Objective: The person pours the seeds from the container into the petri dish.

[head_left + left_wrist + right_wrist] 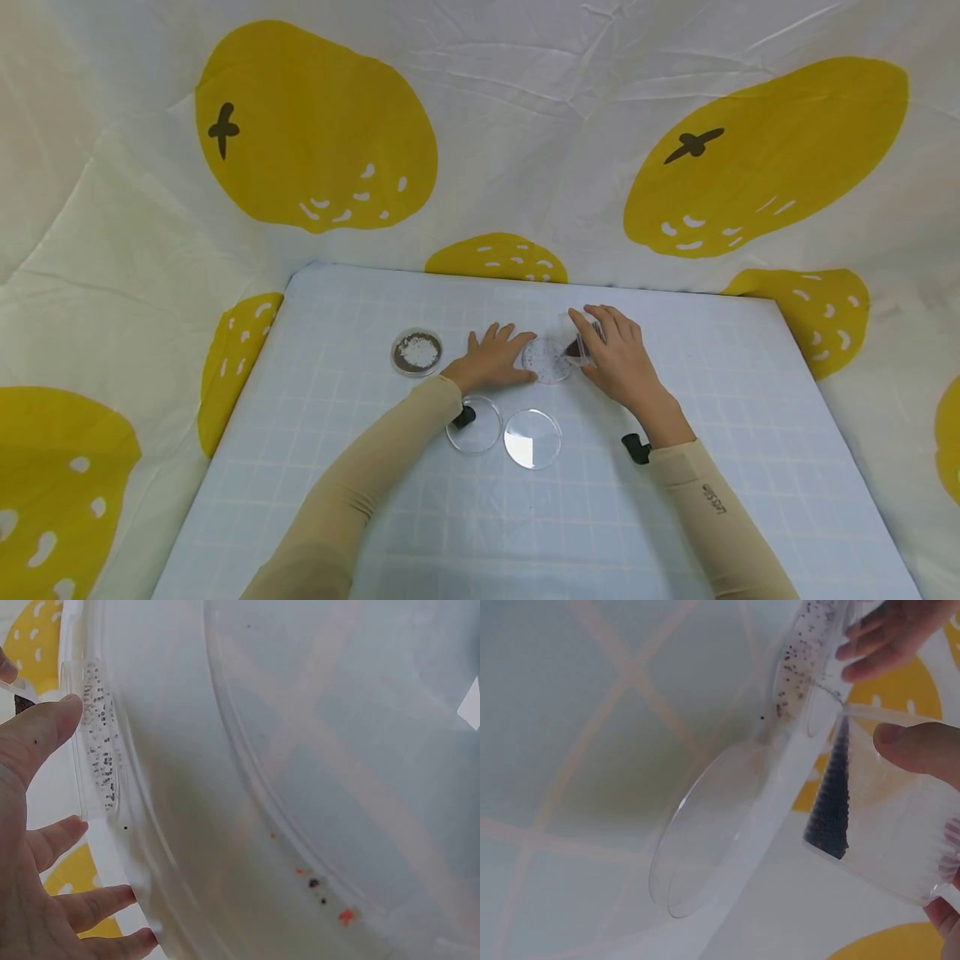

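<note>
My right hand grips a clear plastic cup holding dark fine grains. The cup is tilted, its lip over the right side of a petri dish, and a thin trail of grains runs from lip to dish. Dark specks are scattered across that dish. At the dish's left edge, my left hand is spread with fingers mostly straight, thumb and forefinger touching the rim. Further left sits another petri dish with brown grains around a white patch.
Two clear round dishes or lids, one left and one right, lie nearer on the pale checked tablecloth. A few dark and red specks are on the cloth. Behind hangs a fruit-patterned curtain.
</note>
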{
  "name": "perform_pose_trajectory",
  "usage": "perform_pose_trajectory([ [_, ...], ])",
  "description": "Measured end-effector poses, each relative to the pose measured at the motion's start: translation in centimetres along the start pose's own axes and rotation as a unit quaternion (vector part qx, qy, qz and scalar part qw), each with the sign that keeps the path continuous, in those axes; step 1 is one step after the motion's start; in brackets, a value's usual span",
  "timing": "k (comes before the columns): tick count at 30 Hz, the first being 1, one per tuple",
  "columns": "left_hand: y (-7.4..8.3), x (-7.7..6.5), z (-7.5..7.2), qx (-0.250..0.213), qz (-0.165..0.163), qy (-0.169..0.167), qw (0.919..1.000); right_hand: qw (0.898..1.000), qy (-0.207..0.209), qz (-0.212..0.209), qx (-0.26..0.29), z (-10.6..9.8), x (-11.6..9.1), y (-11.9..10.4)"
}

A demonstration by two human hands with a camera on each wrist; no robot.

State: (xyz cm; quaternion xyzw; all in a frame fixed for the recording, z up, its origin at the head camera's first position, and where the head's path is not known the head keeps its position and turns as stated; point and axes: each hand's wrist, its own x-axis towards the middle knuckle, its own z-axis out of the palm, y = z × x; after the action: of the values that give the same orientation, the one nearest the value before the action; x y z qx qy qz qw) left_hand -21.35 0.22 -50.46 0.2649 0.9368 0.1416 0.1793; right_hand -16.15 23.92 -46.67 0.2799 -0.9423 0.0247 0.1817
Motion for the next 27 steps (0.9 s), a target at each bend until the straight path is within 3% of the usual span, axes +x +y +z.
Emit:
perform_pose_trajectory([
  [27, 0.16, -0.17, -0.16, -0.004, 0.004, 0.009, 0.9999, 1.0, 0.006, -0.008, -0.004, 0.0, 0.2, -0.14],
])
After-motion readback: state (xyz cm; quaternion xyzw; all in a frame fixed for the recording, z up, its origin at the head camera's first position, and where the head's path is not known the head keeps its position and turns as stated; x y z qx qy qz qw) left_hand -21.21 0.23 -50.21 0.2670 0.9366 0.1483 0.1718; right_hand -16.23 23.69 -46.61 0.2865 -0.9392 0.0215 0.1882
